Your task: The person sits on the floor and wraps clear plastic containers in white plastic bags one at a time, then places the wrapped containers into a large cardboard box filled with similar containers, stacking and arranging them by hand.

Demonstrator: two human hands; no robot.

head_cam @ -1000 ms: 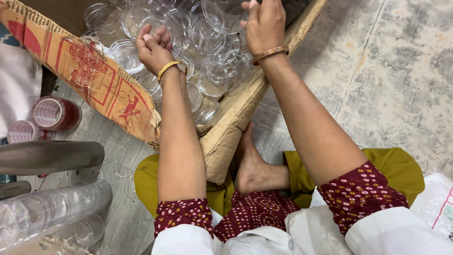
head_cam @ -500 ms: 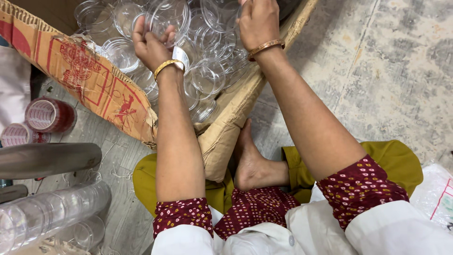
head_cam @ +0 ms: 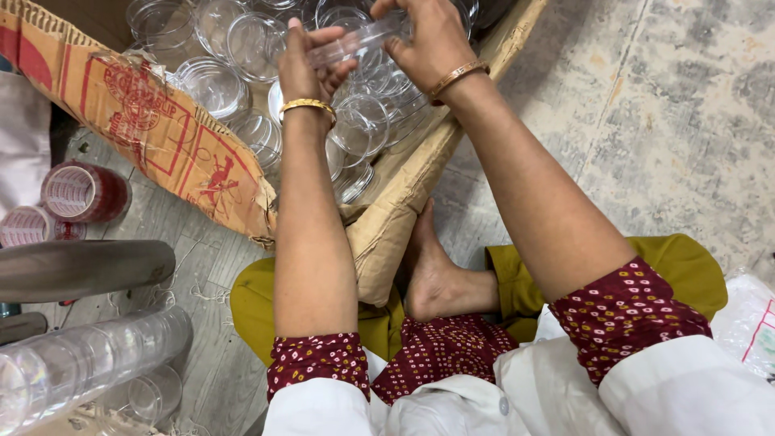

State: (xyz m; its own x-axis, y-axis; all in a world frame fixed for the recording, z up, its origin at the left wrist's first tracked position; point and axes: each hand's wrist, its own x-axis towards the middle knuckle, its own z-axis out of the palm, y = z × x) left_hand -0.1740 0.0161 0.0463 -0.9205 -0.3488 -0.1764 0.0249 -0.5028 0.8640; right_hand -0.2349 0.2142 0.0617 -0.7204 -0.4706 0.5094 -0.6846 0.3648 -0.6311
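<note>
Your left hand and right hand both grasp one clear, round plastic container, lifted above the torn brown cardboard box. Many loose, glossy transparent containers remain inside the box; a nested stack of clear cups lies finished at lower left, by your knee.

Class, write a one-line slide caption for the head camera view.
Left hand and right hand grip a clear plastic container above a cardboard box of them.
</note>
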